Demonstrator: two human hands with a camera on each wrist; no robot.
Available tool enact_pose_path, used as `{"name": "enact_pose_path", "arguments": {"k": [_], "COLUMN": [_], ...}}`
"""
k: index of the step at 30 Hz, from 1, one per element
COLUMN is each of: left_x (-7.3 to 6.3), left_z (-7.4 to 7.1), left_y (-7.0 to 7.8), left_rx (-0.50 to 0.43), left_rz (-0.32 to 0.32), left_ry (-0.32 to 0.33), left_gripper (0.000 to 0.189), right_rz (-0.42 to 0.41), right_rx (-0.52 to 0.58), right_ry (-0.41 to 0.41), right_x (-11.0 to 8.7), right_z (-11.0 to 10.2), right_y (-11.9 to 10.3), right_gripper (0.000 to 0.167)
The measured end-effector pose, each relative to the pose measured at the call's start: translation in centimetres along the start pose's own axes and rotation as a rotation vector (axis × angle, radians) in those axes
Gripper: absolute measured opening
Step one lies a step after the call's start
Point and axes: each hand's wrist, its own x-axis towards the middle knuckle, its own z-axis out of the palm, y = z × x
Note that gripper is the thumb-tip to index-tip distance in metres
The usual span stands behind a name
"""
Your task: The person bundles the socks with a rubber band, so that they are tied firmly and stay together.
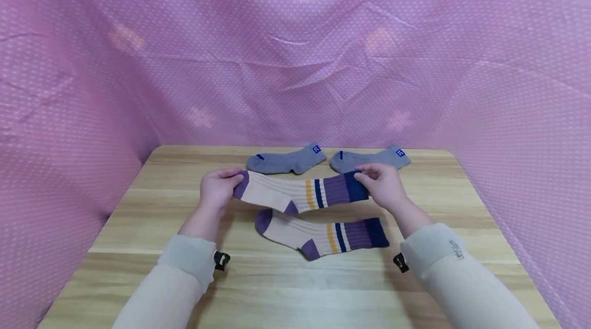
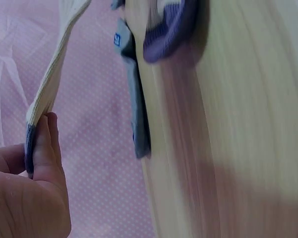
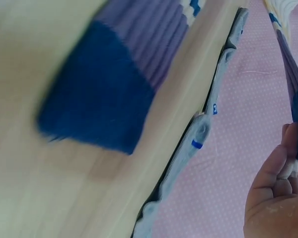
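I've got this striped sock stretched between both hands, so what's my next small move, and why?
Probably lower the raised striped sock onto the matching striped sock on the table. Your left hand pinches its purple toe and your right hand its navy cuff, and the sock below points the same way.

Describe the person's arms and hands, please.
The left hand and right hand are bare. The left sleeve and right sleeve are pale, with greyish cuffs; the right cuff bears a grey marking. A small black fitting shows beside each cuff.
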Motion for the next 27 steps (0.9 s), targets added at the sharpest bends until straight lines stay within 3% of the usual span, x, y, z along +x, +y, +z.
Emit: {"name": "enact_pose_path", "arguments": {"k": [14,27], "left_x": [-2.1,-3.4], "left_z": [2.1,3.1], "left_y": [0.4,-0.4], "left_rx": [0.012,0.091], "left_rz": [-0.014,-0.046], "left_ry": [-0.161,-0.217], "left_gripper": [0.031,0.032], "right_rz": [0.051,0.091], "right_rx": [-0.043,0.004], "right_ry": [-0.042,-0.084], "right_x": [-3.6,-6.1], "right_z": [-3.3,-4.6], "right_y": [1.1,1.3], "right_gripper": [0.026,0.026]}}
